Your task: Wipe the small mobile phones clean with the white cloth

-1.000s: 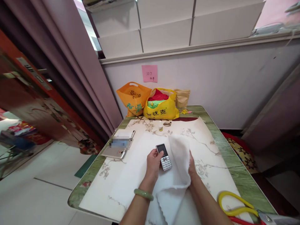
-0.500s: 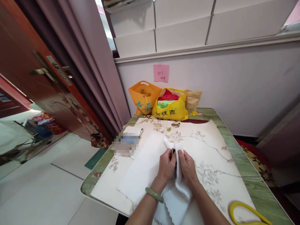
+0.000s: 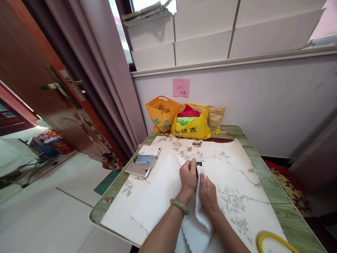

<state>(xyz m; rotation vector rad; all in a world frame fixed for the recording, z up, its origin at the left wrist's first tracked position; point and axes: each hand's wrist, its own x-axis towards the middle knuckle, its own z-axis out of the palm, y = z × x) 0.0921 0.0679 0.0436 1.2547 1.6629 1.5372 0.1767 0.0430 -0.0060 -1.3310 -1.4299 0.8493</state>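
Left grip (image 3: 187, 175) is wrapped around a small phone (image 3: 199, 163), mostly hidden, above the table (image 3: 101, 207); right grip (image 3: 209, 195) pinches white cloth (image 3: 199, 212) against it. Beyond them stand a little bottle (image 3: 189, 148) and, at the far end, a bulging yellow bag (image 3: 191, 131).

Two hands (image 3: 188, 175) (image 3: 209, 193), one held phone (image 3: 199, 163), one bangle (image 3: 179, 206), one cloth (image 3: 199, 208), three bags (image 3: 163, 114) (image 3: 193, 130) (image 3: 216, 116), one pink note (image 3: 180, 87)
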